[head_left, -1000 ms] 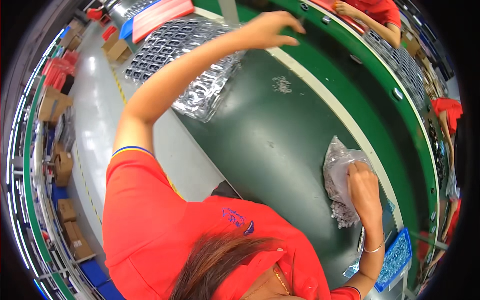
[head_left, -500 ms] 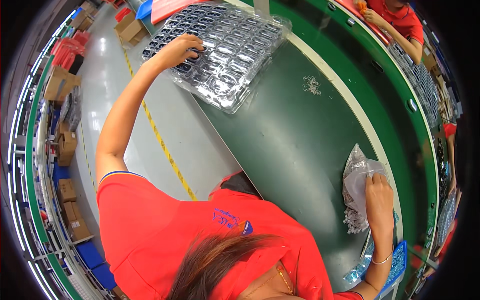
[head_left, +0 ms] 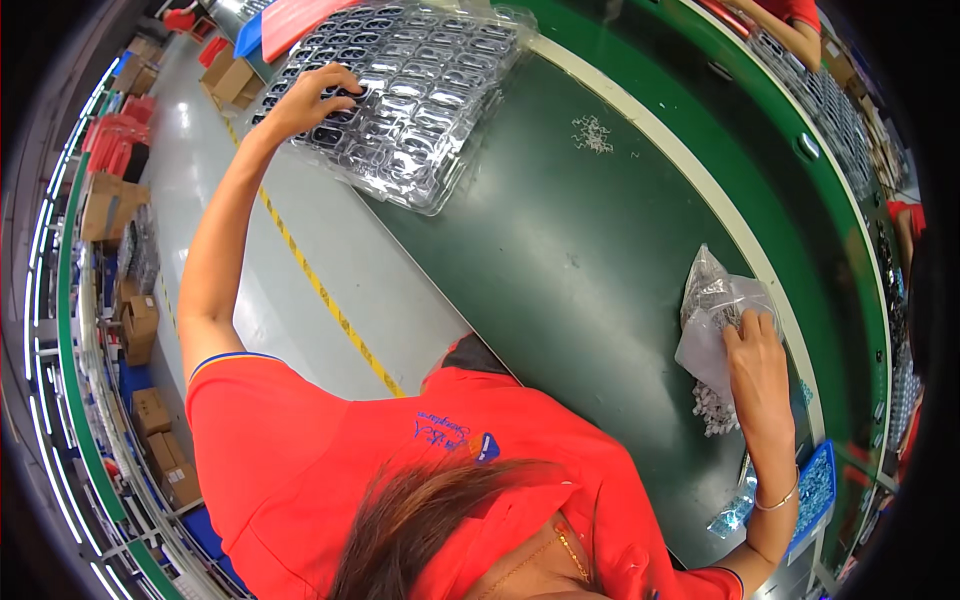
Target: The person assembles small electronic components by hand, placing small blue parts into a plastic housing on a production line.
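Left hand [head_left: 310, 100] bends its fingers over dark oval parts [head_left: 328, 134] in a clear plastic tray [head_left: 408, 187] at the table's [head_left: 560, 260] far left; I cannot tell if it pinches one. The right hand [head_left: 757, 365] is curled at a see-through bag [head_left: 705, 345], its grip hard to see. Little pale bits [head_left: 712, 408] sit by the bag, partly behind that hand. The right forearm [head_left: 776, 490] half hides a blue bin [head_left: 828, 468]. Farther off, thin white bits [head_left: 592, 135] lie near a green belt [head_left: 775, 145]. Another person's arm [head_left: 785, 32] is cut off up top.
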Demonstrator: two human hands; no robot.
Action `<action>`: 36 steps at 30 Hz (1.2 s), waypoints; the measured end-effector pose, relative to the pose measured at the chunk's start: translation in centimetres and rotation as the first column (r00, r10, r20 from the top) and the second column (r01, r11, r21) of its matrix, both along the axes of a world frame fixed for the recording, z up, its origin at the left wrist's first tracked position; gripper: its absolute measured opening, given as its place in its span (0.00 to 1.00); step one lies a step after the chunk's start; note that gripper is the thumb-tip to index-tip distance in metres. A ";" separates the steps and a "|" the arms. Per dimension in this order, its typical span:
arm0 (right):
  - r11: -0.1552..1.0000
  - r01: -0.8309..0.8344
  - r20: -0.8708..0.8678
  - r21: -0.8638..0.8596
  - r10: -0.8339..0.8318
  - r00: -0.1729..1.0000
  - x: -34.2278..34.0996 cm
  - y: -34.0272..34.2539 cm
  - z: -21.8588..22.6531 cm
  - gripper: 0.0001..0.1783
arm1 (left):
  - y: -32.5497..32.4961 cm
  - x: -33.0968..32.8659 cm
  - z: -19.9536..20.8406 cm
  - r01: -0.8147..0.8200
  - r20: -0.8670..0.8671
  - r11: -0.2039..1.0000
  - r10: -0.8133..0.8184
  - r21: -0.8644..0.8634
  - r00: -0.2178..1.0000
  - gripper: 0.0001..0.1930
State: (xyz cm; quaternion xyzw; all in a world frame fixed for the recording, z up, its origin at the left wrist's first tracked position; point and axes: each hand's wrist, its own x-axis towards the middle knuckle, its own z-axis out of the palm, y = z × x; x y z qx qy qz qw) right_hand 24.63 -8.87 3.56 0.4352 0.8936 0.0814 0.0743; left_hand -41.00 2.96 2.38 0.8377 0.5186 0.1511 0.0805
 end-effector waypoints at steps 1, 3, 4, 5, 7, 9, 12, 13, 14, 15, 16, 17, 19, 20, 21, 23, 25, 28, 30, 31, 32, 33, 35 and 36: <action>1.000 0.005 -0.003 -0.003 -0.005 1.000 0.1 0.0 0.1 0.04 | 0.0 0.2 0.1 0.001 -0.029 0.999 0.000 0.050 1.000 0.11; 0.999 0.048 -0.031 -0.014 -0.049 0.998 0.0 -0.3 1.0 0.04 | -0.3 0.6 0.4 -0.040 -0.031 0.993 0.043 0.107 0.999 0.11; 0.997 0.071 -0.043 -0.020 -0.072 0.996 0.1 -0.3 1.4 0.04 | -0.5 0.8 0.5 -0.085 -0.027 0.982 0.091 0.167 0.995 0.11; 0.997 0.076 -0.043 -0.019 -0.076 0.996 0.5 0.0 1.7 0.04 | -0.9 1.5 0.8 -0.134 -0.016 0.964 0.141 0.229 0.990 0.11; 0.994 0.080 -0.102 -0.068 -0.087 0.991 1.1 0.2 2.2 0.05 | -0.9 5.4 2.1 -0.146 0.081 0.957 0.130 0.252 0.988 0.11; 0.990 0.100 -0.126 -0.099 -0.112 0.986 1.6 0.5 2.6 0.06 | -1.4 10.9 3.6 -0.210 0.267 0.933 0.131 0.291 0.955 0.12; 0.989 0.145 -0.524 -0.015 -0.131 0.842 2.2 1.0 2.9 0.09 | -1.7 21.3 3.4 -0.083 0.648 0.991 -0.006 0.106 0.761 0.16; 0.985 0.173 -0.516 -0.021 -0.159 0.842 2.2 1.3 3.0 0.09 | -2.3 25.3 3.4 0.003 0.751 0.999 -0.032 0.040 0.660 0.18; 0.992 0.122 -0.627 -0.019 -0.107 0.772 0.6 1.7 4.0 0.10 | -2.9 27.8 2.6 0.096 0.857 0.995 -0.031 -0.021 0.514 0.20; 0.997 0.081 -0.744 -0.006 -0.058 0.666 0.0 1.9 4.9 0.11 | -3.3 30.7 2.3 0.222 0.910 0.972 -0.022 -0.077 0.414 0.21; 0.999 0.029 -0.784 0.019 -0.004 0.621 -1.0 2.2 5.6 0.12 | -3.7 32.7 2.3 0.346 0.947 0.930 0.005 -0.122 0.321 0.22; 0.999 -0.013 -0.816 0.052 0.050 0.577 -1.8 2.5 6.2 0.13 | -3.7 34.7 2.1 0.384 0.951 0.915 -0.001 -0.124 0.308 0.22; 0.998 -0.027 -0.832 0.050 0.057 0.551 -1.7 3.3 7.0 0.12 | -3.6 38.6 1.5 0.530 0.978 0.841 0.001 -0.115 0.211 0.25; 0.995 -0.084 -0.863 0.059 0.093 0.496 -1.7 3.6 7.1 0.12 | -3.6 39.7 1.3 0.588 0.985 0.802 0.009 -0.110 0.171 0.27; 0.997 -0.064 -0.859 0.052 0.077 0.506 -1.7 3.6 7.0 0.12 | -3.6 40.5 1.2 0.605 0.987 0.788 0.011 -0.109 0.163 0.27; 0.997 -0.046 -0.928 -0.063 -0.041 0.371 -2.4 3.8 6.4 0.12 | -3.5 41.0 1.1 0.626 0.991 0.768 0.101 -0.135 0.090 0.30; 0.991 -0.050 -0.950 -0.122 -0.102 0.296 -2.4 3.8 6.2 0.13 | -3.3 41.1 0.8 0.632 0.987 0.760 0.151 -0.153 0.057 0.31; 0.978 -0.076 -0.919 -0.193 -0.153 0.363 -2.0 3.6 6.7 0.15 | -3.1 40.9 0.3 0.719 0.981 0.692 0.180 -0.071 -0.076 0.25; 0.979 -0.089 -0.917 -0.182 -0.136 0.375 -1.9 3.9 6.7 0.15 | -2.9 41.0 0.0 0.715 0.984 0.697 0.161 -0.056 -0.080 0.25; 0.981 -0.099 -0.913 -0.168 -0.117 0.391 -1.8 4.1 6.7 0.16 | -2.8 41.1 -0.2 0.714 0.987 0.700 0.139 -0.036 -0.086 0.25; 0.982 -0.108 -0.909 -0.153 -0.097 0.406 -1.8 4.2 6.7 0.16 | -2.8 41.2 -0.2 0.712 0.989 0.702 0.117 -0.016 -0.093 0.26; 0.982 -0.110 -0.909 -0.155 -0.098 0.405 -1.8 4.2 6.7 0.16 | -2.8 41.3 -0.3 0.711 0.989 0.703 0.119 -0.019 -0.091 0.26; 0.983 -0.104 -0.904 -0.150 -0.094 0.417 -2.0 4.3 6.8 0.16 | -2.8 41.2 -0.3 0.702 0.988 0.712 0.123 -0.020 -0.096 0.26; 0.984 -0.101 -0.902 -0.147 -0.092 0.423 -2.1 4.3 6.7 0.16 | -2.8 41.2 -0.3 0.697 0.987 0.716 0.125 -0.021 -0.098 0.27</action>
